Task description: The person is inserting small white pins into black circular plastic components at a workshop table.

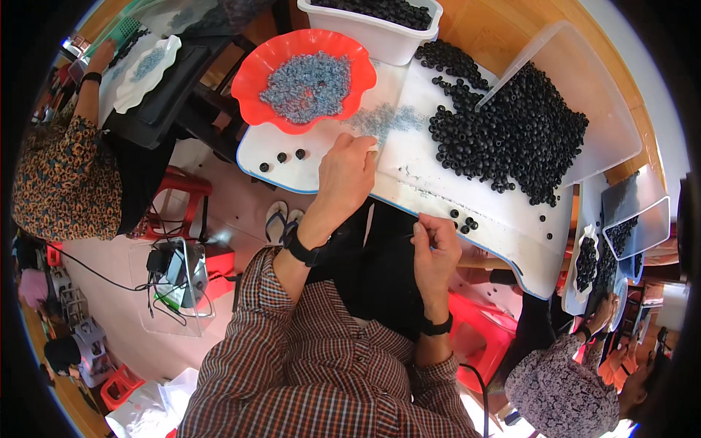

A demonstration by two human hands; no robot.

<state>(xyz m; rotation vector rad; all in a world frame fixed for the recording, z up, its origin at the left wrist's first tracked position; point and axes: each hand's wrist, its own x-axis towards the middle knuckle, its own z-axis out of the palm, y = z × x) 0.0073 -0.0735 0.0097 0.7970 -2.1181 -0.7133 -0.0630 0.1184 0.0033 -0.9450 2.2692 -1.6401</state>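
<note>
My left hand [345,174] is over the near edge of the white table [398,171], its fingers curled together beside a scatter of tiny clear bluish pieces [387,117]. What its fingertips hold, if anything, is too small to make out. In front of my body, just off the table edge, my right hand [437,252] is closed with thumb and forefinger pinched. Whatever is in that pinch cannot be made out. Several loose black ring-shaped parts [464,222] lie on the table by my right hand. Three more black parts [282,157] sit left of my left hand.
A red scalloped bowl [244,80] holds bluish pieces. Behind it stands a white tub [365,40] of black parts. A large heap of black parts [511,131] spills from a tipped clear bin [602,109]. Co-workers sit left [69,175] and right [562,387]. Red stools stand nearby.
</note>
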